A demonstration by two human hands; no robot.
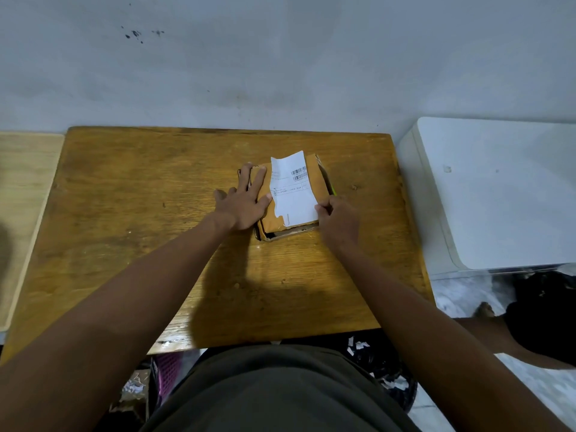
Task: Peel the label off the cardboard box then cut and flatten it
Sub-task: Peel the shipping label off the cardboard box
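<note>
A small brown cardboard box [311,179] lies on the wooden table [140,213], right of centre. A white shipping label [293,191] with barcodes covers most of its top; its near left edge looks torn and partly lifted. My left hand [243,204] lies flat with straight fingers on the box's left side, pressing it down. My right hand [336,219] is at the box's near right corner, with thumb and fingers pinching the label's lower right edge. A green thing [333,190] peeks out along the box's right side.
A white appliance [498,194] stands right of the table. A pale wooden surface [21,213] adjoins the table on the left. A grey wall rises behind. Paper scraps and a dark bag [383,369] lie on the floor below the near edge.
</note>
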